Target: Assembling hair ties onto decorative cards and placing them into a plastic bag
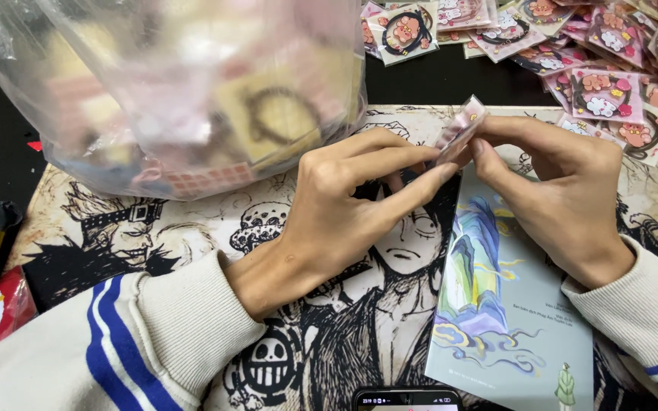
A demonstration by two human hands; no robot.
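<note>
Both hands pinch one small packet above the tabletop.

The left hand [344,202] and right hand [557,190] each close fingertips on the packet [460,129], seen nearly edge-on. Its long axis runs from the grip up and rightward. Keeping the pinch light and near the lower edge would likely avoid creasing it.

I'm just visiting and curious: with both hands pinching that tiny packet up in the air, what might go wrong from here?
1. The small clear packet is pinched only by the fingertips of the left hand and right hand, so it could slip and fall onto the illustrated booklet below.
2. The bulging plastic bag sits close to the left hand; a nudge might tip it.
3. The pile of finished packets lies loosely near the right hand and could scatter.
</note>
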